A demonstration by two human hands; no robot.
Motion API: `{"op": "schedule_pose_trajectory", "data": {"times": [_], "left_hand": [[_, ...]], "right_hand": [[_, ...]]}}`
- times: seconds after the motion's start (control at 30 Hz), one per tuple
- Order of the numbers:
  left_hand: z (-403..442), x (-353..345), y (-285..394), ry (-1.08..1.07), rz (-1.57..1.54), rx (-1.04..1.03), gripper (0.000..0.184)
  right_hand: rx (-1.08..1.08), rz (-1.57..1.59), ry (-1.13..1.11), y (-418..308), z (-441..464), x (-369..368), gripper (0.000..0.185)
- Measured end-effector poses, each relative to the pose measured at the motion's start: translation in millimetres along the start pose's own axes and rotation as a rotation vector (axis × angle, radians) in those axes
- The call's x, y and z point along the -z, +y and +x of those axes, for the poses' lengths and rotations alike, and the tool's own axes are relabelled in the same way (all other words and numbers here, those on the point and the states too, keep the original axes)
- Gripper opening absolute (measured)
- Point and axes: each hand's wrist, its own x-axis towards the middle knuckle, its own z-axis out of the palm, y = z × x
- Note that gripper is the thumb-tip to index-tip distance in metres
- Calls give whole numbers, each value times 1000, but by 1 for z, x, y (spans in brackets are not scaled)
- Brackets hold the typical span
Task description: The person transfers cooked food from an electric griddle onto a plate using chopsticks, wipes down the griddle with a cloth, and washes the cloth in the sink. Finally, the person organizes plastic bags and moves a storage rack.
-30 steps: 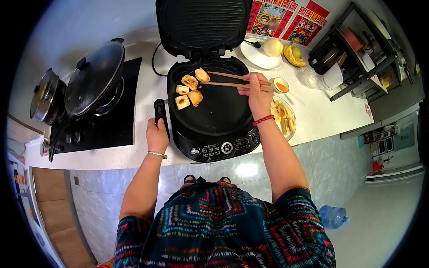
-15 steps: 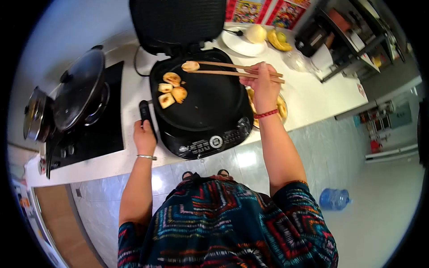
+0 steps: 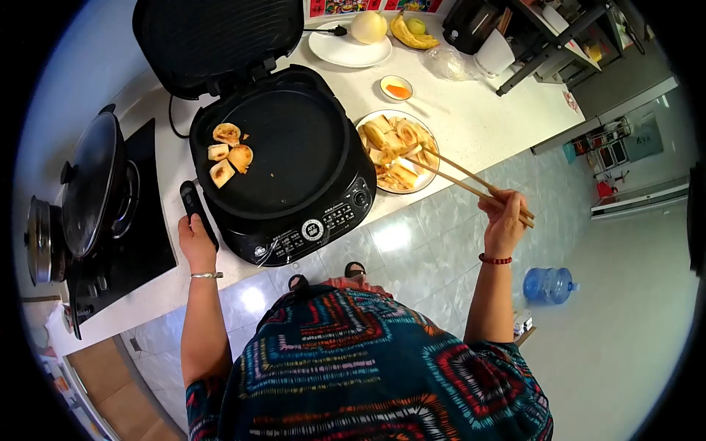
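My right hand (image 3: 506, 220) is closed around a pair of wooden chopsticks (image 3: 471, 185). Their tips reach into the pile of browned food pieces (image 3: 401, 140) on a round plate (image 3: 436, 158); whether they still grip a piece is hard to tell. My left hand (image 3: 196, 239) is closed on a black handle (image 3: 193, 200) beside the electric griddle (image 3: 294, 147). The griddle's lid (image 3: 220, 40) stands raised. Several browned pieces (image 3: 229, 151) lie together at the left side of its black pan.
A small bowl with an orange brush or spatula (image 3: 397, 90) stands behind the plate. Farther back are a white plate (image 3: 331, 50) with a round pale fruit and some bananas (image 3: 412, 33). A lidded wok (image 3: 92, 184) sits on the stove at left. A blue water jug (image 3: 548, 286) lies on the floor.
My right hand has moved right and toward me, carrying the chopsticks from the griddle to the plate. The piece they held has left the pan. My left hand stays on the handle.
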Motion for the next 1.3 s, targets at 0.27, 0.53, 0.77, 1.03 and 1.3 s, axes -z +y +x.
{"op": "schedule_pose_trajectory", "data": {"times": [0.27,0.53,0.77,1.03,1.3], "left_hand": [[0,2,3,-41,-15,69,28],[-4,1,14,21,-32,86,24],[-6,7,29,-13,-78,120,21],[-6,8,30,-17,-98,162,21],[-5,5,25,-30,-116,169,22]], "right_hand": [[-31,-147,-4,-5,-5,4,29],[122,11,-213,-39,3,-51,28],[-2,57,-570,-21,-23,-188,23],[-131,110,-702,21,-24,-274,22],[-137,102,-616,24,-21,-280,24]]}}
